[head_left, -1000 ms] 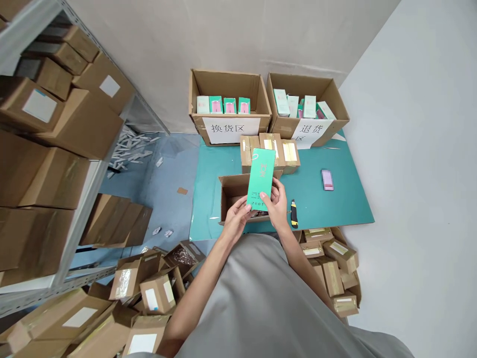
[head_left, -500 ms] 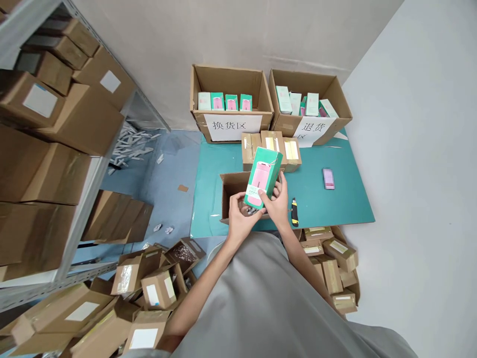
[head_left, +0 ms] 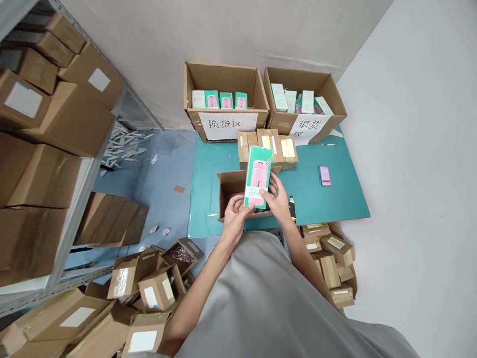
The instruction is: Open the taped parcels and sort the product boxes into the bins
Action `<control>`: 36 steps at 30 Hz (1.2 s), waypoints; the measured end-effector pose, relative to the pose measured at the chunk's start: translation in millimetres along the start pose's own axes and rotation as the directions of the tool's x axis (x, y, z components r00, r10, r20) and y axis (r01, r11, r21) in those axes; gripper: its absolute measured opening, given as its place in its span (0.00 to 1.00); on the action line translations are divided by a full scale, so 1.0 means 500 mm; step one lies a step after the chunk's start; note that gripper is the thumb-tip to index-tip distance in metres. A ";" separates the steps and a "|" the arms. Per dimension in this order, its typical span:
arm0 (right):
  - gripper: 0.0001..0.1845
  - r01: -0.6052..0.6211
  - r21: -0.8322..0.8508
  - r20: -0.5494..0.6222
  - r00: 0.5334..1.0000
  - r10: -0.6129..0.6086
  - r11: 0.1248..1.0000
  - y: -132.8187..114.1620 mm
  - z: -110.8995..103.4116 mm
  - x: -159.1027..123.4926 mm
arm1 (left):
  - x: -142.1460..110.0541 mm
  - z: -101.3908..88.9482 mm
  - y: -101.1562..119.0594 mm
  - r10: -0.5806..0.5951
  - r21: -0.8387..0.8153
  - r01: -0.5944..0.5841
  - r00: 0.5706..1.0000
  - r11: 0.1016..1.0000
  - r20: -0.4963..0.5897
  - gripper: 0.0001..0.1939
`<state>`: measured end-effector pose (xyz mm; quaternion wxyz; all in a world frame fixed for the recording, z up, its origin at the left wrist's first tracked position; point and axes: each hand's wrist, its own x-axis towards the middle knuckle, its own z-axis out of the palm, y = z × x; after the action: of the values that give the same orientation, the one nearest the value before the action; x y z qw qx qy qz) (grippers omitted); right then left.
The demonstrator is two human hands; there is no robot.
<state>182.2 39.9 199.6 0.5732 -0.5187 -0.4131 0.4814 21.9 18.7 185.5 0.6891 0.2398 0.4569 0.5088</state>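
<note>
A green product box (head_left: 258,175) with a pink bottle-like picture on its front is held up between both hands. My left hand (head_left: 234,216) grips its lower left corner, thumb on the front. Along the lower right side, my right hand (head_left: 276,199) holds it with the thumb across the front and the fingers behind. Beneath it stands an open cardboard box (head_left: 228,181) on the green table (head_left: 206,164); its inside is mostly hidden by the hands and product box. A yellow and black box cutter (head_left: 292,209) lies just right of my right hand.
Behind are two large labelled cartons, left (head_left: 190,117) and right (head_left: 331,122), holding similar product boxes. Several small taped boxes (head_left: 287,149) stand before them. A pink card-like item (head_left: 324,176) lies at right. Shelving (head_left: 59,238) and heaped cartons (head_left: 156,288) flank the left.
The product box has turned more upright and shifted slightly left. My left hand has moved from below it to its lower left corner. The whole view has shifted a little.
</note>
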 end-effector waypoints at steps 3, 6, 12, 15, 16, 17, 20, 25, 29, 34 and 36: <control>0.55 0.037 -0.067 -0.051 0.998 -0.041 0.997 -0.012 0.013 -0.010 | -0.001 0.005 -0.005 0.167 0.125 -0.155 0.982 0.980 -0.084 0.35; 0.57 0.053 -0.113 -0.049 0.997 -0.059 0.992 -0.026 0.036 -0.019 | -0.013 0.015 -0.004 0.321 0.264 -0.280 0.938 0.923 -0.129 0.34; 0.50 0.034 -0.077 -0.089 0.995 -0.041 0.996 -0.016 0.043 -0.003 | -0.034 0.020 0.002 0.341 0.240 -0.323 0.939 0.915 -0.035 0.31; 0.45 0.012 0.014 -0.074 0.997 -0.011 1.000 0.004 0.029 0.004 | -0.021 0.004 0.004 0.109 0.030 -0.107 0.993 0.994 -0.055 0.31; 0.44 0.003 0.037 -0.068 0.998 -0.001 0.999 0.009 0.025 0.004 | -0.015 -0.001 0.004 0.029 -0.031 -0.030 0.999 0.999 -0.046 0.32; 0.43 -0.005 0.053 -0.062 0.998 0.009 0.999 0.014 0.022 0.003 | -0.011 -0.006 0.004 -0.037 -0.079 0.034 0.999 0.996 -0.032 0.32; 0.43 -0.021 0.070 -0.050 0.998 0.024 0.997 0.020 0.015 0.002 | -0.005 -0.011 0.001 -0.122 -0.136 0.122 0.993 0.983 0.006 0.33; 0.40 -0.063 0.049 0.001 0.998 0.063 0.997 0.012 0.005 0.011 | -0.008 -0.002 -0.007 -0.021 -0.058 0.018 0.998 0.998 -0.053 0.38; 0.46 -0.052 0.015 -0.015 0.999 0.052 0.999 -0.001 0.013 0.011 | -0.008 0.006 -0.011 0.190 0.143 -0.170 0.973 0.975 -0.133 0.42; 0.58 -0.010 -0.065 -0.028 1.000 0.008 0.998 -0.009 0.036 0.006 | -0.019 0.018 -0.014 0.336 0.311 -0.276 0.928 0.910 -0.162 0.50; 0.55 0.009 -0.086 -0.048 0.999 -0.013 0.996 -0.005 0.036 0.010 | -0.022 0.018 -0.014 0.325 0.297 -0.274 0.936 0.915 -0.137 0.52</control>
<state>165.8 48.2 204.2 0.5631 -0.5520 -0.4220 0.4472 32.4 7.2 188.5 0.5178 0.3518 0.5419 0.5608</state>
